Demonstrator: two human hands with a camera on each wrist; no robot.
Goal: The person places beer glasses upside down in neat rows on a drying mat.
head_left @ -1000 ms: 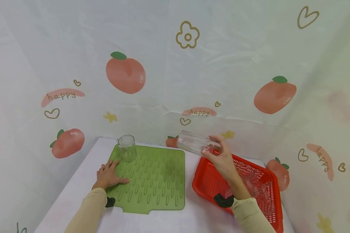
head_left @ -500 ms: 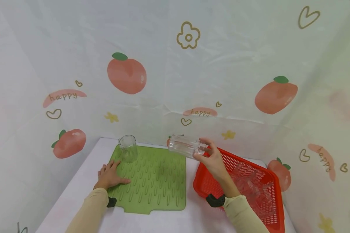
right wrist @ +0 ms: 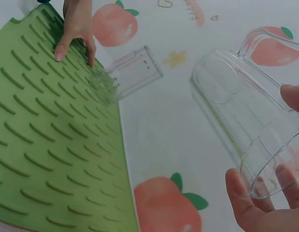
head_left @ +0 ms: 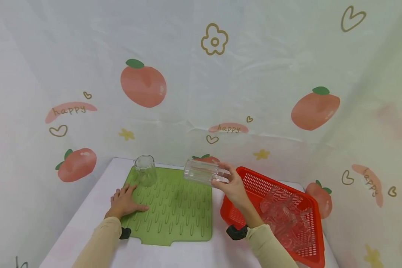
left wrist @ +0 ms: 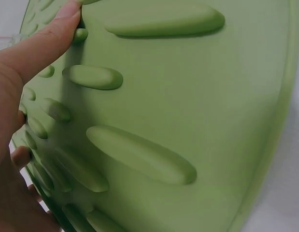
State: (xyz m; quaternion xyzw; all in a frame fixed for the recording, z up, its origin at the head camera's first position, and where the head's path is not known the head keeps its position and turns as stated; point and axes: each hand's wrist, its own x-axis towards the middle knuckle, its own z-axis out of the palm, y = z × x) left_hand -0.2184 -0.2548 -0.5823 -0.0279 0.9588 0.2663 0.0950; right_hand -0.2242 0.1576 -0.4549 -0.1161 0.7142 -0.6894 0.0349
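Note:
My right hand (head_left: 233,188) grips a clear mug (head_left: 201,172) near one end, holding it on its side above the back right of the green ridged mat (head_left: 174,216). In the right wrist view the fingertips (right wrist: 240,186) are at the mug's rim, and a clear handle (right wrist: 265,36) shows on its side. My left hand (head_left: 124,203) rests with spread fingers on the mat's left edge. The thumb (left wrist: 52,38) lies over the ridges in the left wrist view. Another clear mug (head_left: 145,174) stands on the mat's back left corner, just beyond the left hand.
A red plastic basket (head_left: 232,219) stands right of the mat, under my right forearm. Several clear glass pieces (head_left: 284,214) lie in it. Behind the white table (head_left: 187,255) hangs a white sheet (head_left: 187,93) printed with fruit.
My right hand has carried the mug leftward and slightly down, from over the basket to the mat's back right edge. The left hand and the standing mug have stayed put.

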